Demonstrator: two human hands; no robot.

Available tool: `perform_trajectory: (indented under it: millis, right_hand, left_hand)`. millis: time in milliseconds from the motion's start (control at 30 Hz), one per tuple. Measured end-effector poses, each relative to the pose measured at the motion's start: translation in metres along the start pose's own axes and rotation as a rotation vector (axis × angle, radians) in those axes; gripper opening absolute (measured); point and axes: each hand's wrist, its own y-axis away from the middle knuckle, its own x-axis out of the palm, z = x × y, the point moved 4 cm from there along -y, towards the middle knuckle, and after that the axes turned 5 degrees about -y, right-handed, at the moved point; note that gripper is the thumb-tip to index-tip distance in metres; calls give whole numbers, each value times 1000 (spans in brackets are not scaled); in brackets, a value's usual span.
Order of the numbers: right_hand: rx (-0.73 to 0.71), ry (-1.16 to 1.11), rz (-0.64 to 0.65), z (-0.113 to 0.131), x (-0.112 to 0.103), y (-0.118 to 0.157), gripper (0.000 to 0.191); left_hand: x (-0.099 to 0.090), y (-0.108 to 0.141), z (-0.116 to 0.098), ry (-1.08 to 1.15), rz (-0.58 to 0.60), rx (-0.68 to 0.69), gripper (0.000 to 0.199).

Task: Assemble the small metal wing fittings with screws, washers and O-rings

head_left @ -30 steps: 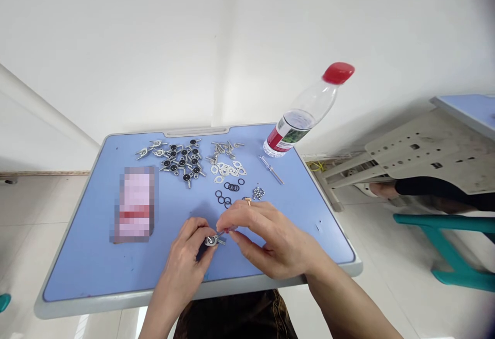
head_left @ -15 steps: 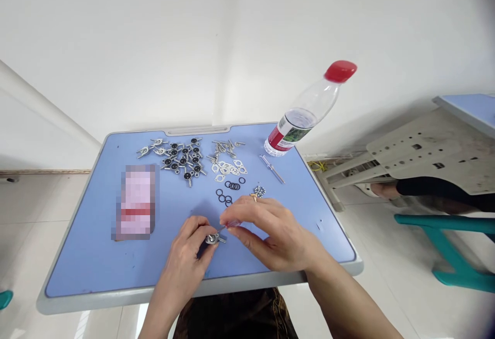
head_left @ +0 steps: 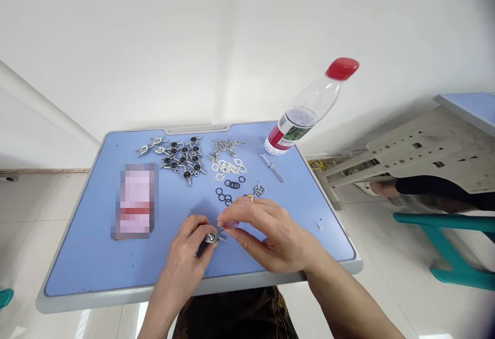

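My left hand (head_left: pixel 190 248) is closed around a small metal valve-like fitting (head_left: pixel 211 237) near the front of the blue table. In my right hand (head_left: pixel 266 230) is a small screwdriver with a see-through reddish handle (head_left: pixel 231 224), pinched between thumb and fingers. Its thin shaft slants down to the fitting; the exact contact of the tip is too small to make out. Beyond my hands lie black rubber rings (head_left: pixel 226 194), flat oval metal plates (head_left: pixel 229 167), a heap of tiny screws or nuts (head_left: pixel 259 190) and small metal levers (head_left: pixel 224 146).
Several similar fittings with black discs (head_left: pixel 183 159) are grouped at the back left. A blurred pinkish rectangle (head_left: pixel 135 194) lies on the left. A water bottle (head_left: pixel 294 127) and a syringe-like metal tool (head_left: pixel 273 167) are at the back right. Another person's leg (head_left: pixel 421 194) shows at right.
My right hand and the screwdriver have shifted very slightly left. The left hand keeps its hold on the fitting, and the loose parts lie unmoved.
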Motion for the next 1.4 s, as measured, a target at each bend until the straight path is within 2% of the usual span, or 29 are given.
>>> perform_trajectory:
  millis: [467, 600, 900, 1100, 1400]
  right_hand:
    - [42, 10, 54, -2, 3, 1, 16]
    - [112, 39, 24, -4, 2, 1, 11]
    - [256, 55, -32, -14, 2, 5, 19]
    - [205, 60, -26, -14, 2, 3, 19]
    - [189, 52, -193, -10, -10, 1, 15]
  left_hand:
    - [-1, 0, 0, -19, -18, 10, 17]
    - [-1, 1, 0, -28, -20, 5, 17]
    - [0, -2, -2, -26, -32, 17, 14]
    - [-1, -4, -4, -18, -35, -12, 14]
    - [-1, -4, -3, -39, -27, 8, 13]
